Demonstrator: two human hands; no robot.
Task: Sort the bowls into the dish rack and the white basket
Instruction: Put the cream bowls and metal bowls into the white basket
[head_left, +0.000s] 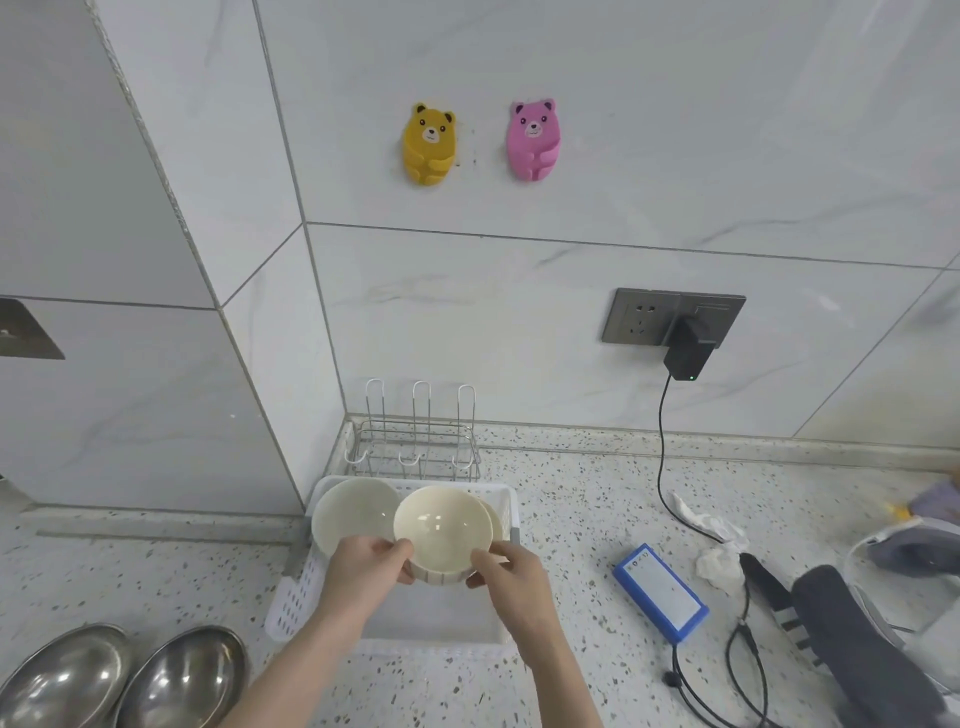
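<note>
Both hands meet at the lower middle of the frame and hold one cream bowl (441, 532) between them: the left hand (366, 569) pinches its left rim with the thumb on the inside and the fingers curled under, and the right hand (511, 571) grips the right rim in the same manner. This bowl is tilted, its opening faces the camera, and its ribbed outer wall shows at the bottom edge. It is held above the white basket (296, 597), a plastic one with slotted walls which lies on the speckled countertop (571, 519). Behind the held bowl, a second cream bowl (348, 519) leans on its side at the far left part of the basket, and the rim of a third one (496, 514) shows just behind the held bowl on the right. Just behind the basket, in the corner of the wall, stands the wire dish rack (415, 447) with three upright loops. At the lower left of the frame two steel bowls (124, 680) sit side by side on the countertop, touching or almost touching. To the right of the basket lies a blue box (660, 592) with a white label, then crumpled tissue (719, 545) and black cables (737, 654). On the tiled wall a charger (688, 351) is plugged into the grey socket (639, 319), and higher up hang a yellow bear holder (430, 144) and a pink bear holder (534, 139).
</note>
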